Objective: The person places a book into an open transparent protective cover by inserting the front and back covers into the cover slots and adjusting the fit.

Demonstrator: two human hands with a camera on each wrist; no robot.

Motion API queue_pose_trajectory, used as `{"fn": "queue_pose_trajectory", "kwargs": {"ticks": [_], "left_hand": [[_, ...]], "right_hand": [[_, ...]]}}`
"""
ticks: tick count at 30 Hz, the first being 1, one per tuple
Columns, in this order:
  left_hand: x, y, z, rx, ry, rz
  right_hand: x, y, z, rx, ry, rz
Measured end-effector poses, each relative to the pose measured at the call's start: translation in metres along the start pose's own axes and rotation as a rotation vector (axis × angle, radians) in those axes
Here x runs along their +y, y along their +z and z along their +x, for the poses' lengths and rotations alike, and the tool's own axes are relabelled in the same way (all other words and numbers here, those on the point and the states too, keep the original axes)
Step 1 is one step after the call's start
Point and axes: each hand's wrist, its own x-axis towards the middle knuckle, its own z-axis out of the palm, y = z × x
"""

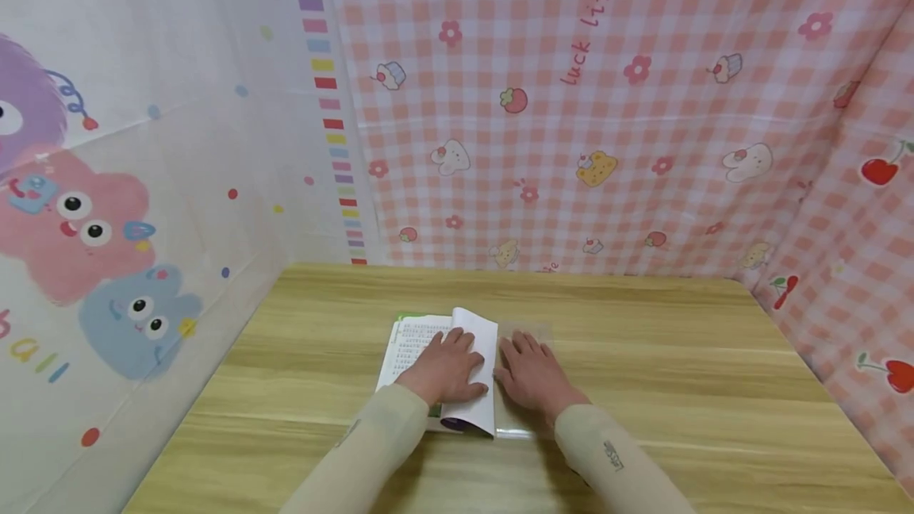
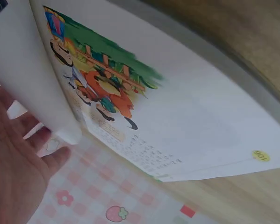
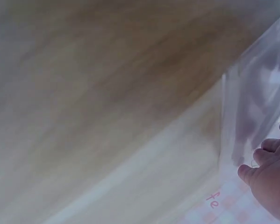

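A book (image 1: 410, 351) lies open on the wooden table, with printed text on its left page. Its white leaf or cover (image 1: 480, 339) stands partly raised on the right side, and a dark purple underside shows at its lower corner. My left hand (image 1: 444, 371) rests across it with fingers spread. In the left wrist view, that hand (image 2: 16, 158) is beside the raised white sheet (image 2: 27, 74), near a page with a colourful drawing (image 2: 100, 84). My right hand (image 1: 531, 375) lies flat, fingers extended, on a clear plastic sheet (image 3: 252, 107) to the right of the book.
The wooden table (image 1: 643, 339) extends around the book on every side. Behind it hangs a pink checked cloth (image 1: 571, 125), with a white cartoon-printed cloth (image 1: 200, 181) on the left and more checked cloth (image 1: 878, 260) on the right.
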Motion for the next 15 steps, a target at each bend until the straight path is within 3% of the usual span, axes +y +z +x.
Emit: {"fn": "queue_pose_trajectory", "kwargs": {"ticks": [5,8,15], "left_hand": [[0.001,-0.002,0.008,0.023,0.042,-0.042],[0.001,-0.002,0.012,0.009,0.028,-0.065],[0.0,-0.004,0.013,-0.037,-0.019,-0.025]], "right_hand": [[0.002,0.008,0.007,-0.065,0.059,-0.006],[0.003,0.013,0.007,-0.081,0.069,-0.023],[0.004,0.012,0.013,-0.078,0.067,-0.029]]}}
